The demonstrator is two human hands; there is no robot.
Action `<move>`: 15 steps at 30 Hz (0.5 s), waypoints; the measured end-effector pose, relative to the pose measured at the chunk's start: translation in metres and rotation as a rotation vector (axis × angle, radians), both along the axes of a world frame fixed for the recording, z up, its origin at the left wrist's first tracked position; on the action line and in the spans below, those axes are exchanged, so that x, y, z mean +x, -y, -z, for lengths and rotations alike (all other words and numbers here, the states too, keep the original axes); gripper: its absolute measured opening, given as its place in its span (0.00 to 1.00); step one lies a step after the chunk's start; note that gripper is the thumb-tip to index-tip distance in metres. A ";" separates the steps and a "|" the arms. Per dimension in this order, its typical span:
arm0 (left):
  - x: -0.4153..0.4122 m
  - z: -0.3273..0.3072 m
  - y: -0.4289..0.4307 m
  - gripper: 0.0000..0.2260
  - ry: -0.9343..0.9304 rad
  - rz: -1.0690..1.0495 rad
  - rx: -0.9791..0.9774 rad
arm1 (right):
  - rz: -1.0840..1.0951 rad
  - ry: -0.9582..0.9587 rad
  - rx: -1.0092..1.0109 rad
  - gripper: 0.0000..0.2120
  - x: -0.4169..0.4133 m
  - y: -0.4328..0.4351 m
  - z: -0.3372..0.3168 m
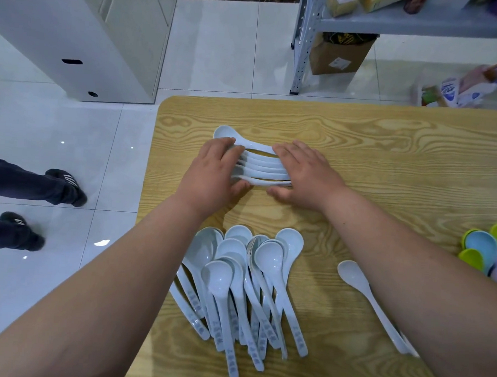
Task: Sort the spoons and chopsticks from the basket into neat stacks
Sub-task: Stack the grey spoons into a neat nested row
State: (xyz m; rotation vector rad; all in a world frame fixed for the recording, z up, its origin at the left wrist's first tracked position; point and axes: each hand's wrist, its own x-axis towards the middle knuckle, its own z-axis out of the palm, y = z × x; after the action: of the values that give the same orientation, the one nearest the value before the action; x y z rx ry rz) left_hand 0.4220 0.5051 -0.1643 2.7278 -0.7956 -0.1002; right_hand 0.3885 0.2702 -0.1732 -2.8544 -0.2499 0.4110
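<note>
A row of several white spoons [264, 166] lies side by side across the far middle of the wooden table [385, 154]. My left hand [214, 172] grips the bowl end of this row, fingers curled over it and thumb at the near side. My right hand [307, 173] covers the handle end with fingers laid over it and the thumb underneath. Nearer to me lies a loose pile of several white spoons [243, 285], bowls pointing away. A single white spoon [362, 290] lies to the right, partly under my right forearm. No chopsticks or basket show.
Coloured green, blue and purple spoons [486, 250] sit at the table's right edge. The table's left edge is close to my left arm. A person's legs and black shoes [68, 186] stand on the tiled floor at the left. A white cabinet and metal shelving stand beyond.
</note>
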 end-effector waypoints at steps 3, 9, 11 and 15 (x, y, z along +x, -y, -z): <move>0.009 -0.002 0.002 0.28 -0.010 -0.066 -0.046 | 0.006 -0.017 0.033 0.44 0.001 0.000 0.000; 0.015 0.007 -0.002 0.28 0.001 -0.014 -0.008 | 0.015 -0.011 0.026 0.45 -0.001 0.000 0.003; 0.013 0.011 -0.005 0.30 -0.010 0.012 0.016 | 0.009 -0.007 0.000 0.45 -0.003 -0.002 0.005; 0.009 0.007 -0.008 0.31 0.024 0.012 0.017 | 0.011 -0.014 -0.025 0.46 -0.005 -0.004 0.005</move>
State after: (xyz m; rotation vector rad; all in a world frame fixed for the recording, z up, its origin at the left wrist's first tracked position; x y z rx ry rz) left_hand 0.4314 0.5131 -0.1713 2.7455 -0.8213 -0.0778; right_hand 0.3833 0.2747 -0.1783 -2.8753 -0.2281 0.4345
